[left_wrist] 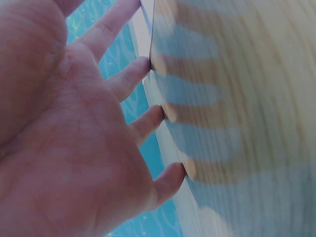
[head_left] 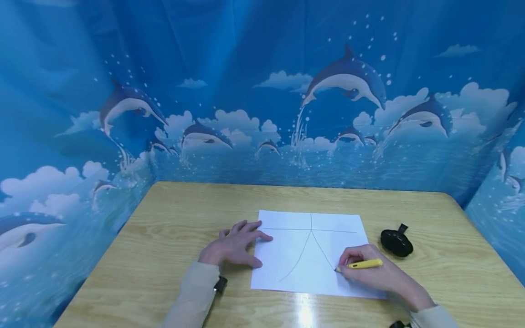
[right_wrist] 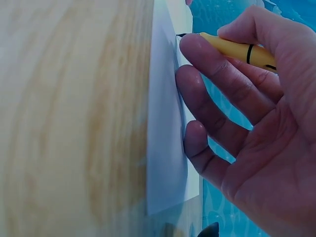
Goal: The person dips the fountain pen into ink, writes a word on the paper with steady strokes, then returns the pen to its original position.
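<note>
A white sheet of paper (head_left: 287, 259) lies on the table, bearing thin dark lines: one across, a short one down from the top edge, and two spreading downward from where they cross. My right hand (head_left: 371, 269) pinches a yellow pen (head_left: 366, 263), its dark tip on the paper at the lower end of the right slanting line. In the right wrist view the pen (right_wrist: 237, 51) sits between thumb and fingers, the other fingertips against the sheet. My left hand (head_left: 235, 246) is spread with fingertips on the sheet's left edge and the table beside it.
A small black pan-shaped dish (head_left: 396, 242) with a short handle stands right of the paper, just beyond my right hand. The wood-grain table (head_left: 197, 200) backs onto a blue dolphin-print curtain (head_left: 246, 91). Black wrist devices (head_left: 220, 284) show by the sleeves.
</note>
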`<state>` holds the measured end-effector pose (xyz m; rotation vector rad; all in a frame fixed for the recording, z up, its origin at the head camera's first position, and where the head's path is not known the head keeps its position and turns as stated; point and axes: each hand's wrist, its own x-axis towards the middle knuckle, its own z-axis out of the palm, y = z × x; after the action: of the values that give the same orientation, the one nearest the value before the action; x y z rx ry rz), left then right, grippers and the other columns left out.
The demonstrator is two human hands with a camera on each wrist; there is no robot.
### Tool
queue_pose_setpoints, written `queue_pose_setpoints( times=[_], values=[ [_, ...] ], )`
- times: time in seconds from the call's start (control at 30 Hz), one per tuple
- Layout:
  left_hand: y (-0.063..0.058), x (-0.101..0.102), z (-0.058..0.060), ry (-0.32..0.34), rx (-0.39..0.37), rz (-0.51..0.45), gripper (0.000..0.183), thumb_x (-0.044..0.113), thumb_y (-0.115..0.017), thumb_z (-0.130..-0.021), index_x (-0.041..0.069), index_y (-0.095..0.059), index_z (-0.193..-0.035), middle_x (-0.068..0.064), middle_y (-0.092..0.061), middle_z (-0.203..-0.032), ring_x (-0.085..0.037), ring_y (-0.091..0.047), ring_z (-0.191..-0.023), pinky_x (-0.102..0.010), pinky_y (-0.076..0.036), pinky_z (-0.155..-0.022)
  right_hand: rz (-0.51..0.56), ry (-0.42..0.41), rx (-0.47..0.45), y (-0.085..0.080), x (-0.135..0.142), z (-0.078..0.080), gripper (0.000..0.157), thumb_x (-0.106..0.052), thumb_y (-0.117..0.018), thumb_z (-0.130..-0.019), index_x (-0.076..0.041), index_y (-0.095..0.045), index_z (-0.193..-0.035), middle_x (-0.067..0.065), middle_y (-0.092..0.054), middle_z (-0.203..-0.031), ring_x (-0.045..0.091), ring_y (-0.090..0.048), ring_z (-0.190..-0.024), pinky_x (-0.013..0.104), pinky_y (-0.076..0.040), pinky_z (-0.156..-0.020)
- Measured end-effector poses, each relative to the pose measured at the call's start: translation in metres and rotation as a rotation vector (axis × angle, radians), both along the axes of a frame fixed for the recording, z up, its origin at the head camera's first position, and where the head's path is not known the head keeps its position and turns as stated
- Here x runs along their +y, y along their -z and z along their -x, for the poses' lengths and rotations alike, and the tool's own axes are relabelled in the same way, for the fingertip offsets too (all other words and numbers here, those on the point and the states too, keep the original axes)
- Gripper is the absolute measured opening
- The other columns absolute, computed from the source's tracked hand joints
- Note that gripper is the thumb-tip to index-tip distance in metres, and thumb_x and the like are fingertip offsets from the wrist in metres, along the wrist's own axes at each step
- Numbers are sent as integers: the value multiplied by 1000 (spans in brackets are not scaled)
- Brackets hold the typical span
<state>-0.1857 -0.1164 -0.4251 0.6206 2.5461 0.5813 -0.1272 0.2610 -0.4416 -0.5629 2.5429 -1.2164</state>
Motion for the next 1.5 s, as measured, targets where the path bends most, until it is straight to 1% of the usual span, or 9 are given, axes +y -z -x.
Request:
queue_pose_setpoints(
  times=[0.2, 0.33, 0.5, 0.7, 0.87, 0.93, 1.1, 1.5],
  values=[
    [0, 0, 0, -7, -3, 2, 64, 47, -78, -84, 40, -56, -143, 3, -21, -172, -40, -9, -159, -76, -14, -117, -5, 1, 2, 1, 1, -1, 6, -15, -74, -88, -20, -73, -90, -9, -66, -73, 0, -56, -65, 20, -47, -61],
    [0, 0, -1, -8, -7, 0, 64, 46, -78, -84, 40, -56, -144, 3, -21, -172, -40, -9, -159, -76, -14, -117, -19, 14, -39, 0, 0, -1, 3, -19, -74, -89, -18, -73, -91, -7, -65, -75, 1, -55, -66, 20, -46, -60],
    [0, 1, 0, -6, -10, 4, 64, 47, -78, -85, 40, -55, -144, 3, -21, -172, -41, -9, -159, -76, -14, -117, -24, 25, -72, -1, 0, -2, 6, -21, -75, -89, -17, -73, -91, -5, -65, -76, 3, -56, -66, 20, -45, -60],
    [0, 1, 1, -7, -10, 14, 63, 48, -78, -85, 41, -55, -144, 2, -22, -172, -40, -10, -159, -76, -15, -117, -24, 16, -66, -2, 1, -4, 6, -20, -75, -88, -15, -73, -91, -6, -66, -74, 3, -57, -66, 20, -46, -60],
    [-1, 2, 1, -12, -14, 14, 64, 48, -78, -84, 41, -56, -144, 2, -22, -172, -40, -10, -159, -76, -15, -117, -28, 3, -60, -2, 2, -5, 1, -17, -73, -89, -18, -72, -89, -8, -66, -73, 2, -57, -66, 20, -46, -61],
    [-1, 1, 1, -13, -16, 12, 64, 47, -78, -84, 40, -56, -144, 2, -22, -172, -40, -10, -159, -76, -15, -117, -26, -5, -58, -2, 3, -5, 5, -16, -73, -89, -20, -71, -88, -9, -66, -72, 2, -56, -65, 20, -46, -61],
    [0, 1, 0, -8, -17, 11, 64, 48, -78, -84, 41, -56, -143, 3, -22, -172, -40, -10, -159, -76, -15, -117, -13, -25, -72, -2, 3, -6, 7, -14, -72, -89, -20, -70, -86, -8, -67, -72, 2, -57, -65, 20, -46, -61],
    [0, 1, 0, -7, -6, 15, 63, 48, -78, -84, 42, -55, -143, 4, -21, -172, -40, -9, -159, -76, -15, -117, -58, -22, -85, -1, 5, -7, 6, -18, -75, -87, -19, -69, -84, -8, -68, -69, 6, -59, -64, 21, -46, -61]
  ],
)
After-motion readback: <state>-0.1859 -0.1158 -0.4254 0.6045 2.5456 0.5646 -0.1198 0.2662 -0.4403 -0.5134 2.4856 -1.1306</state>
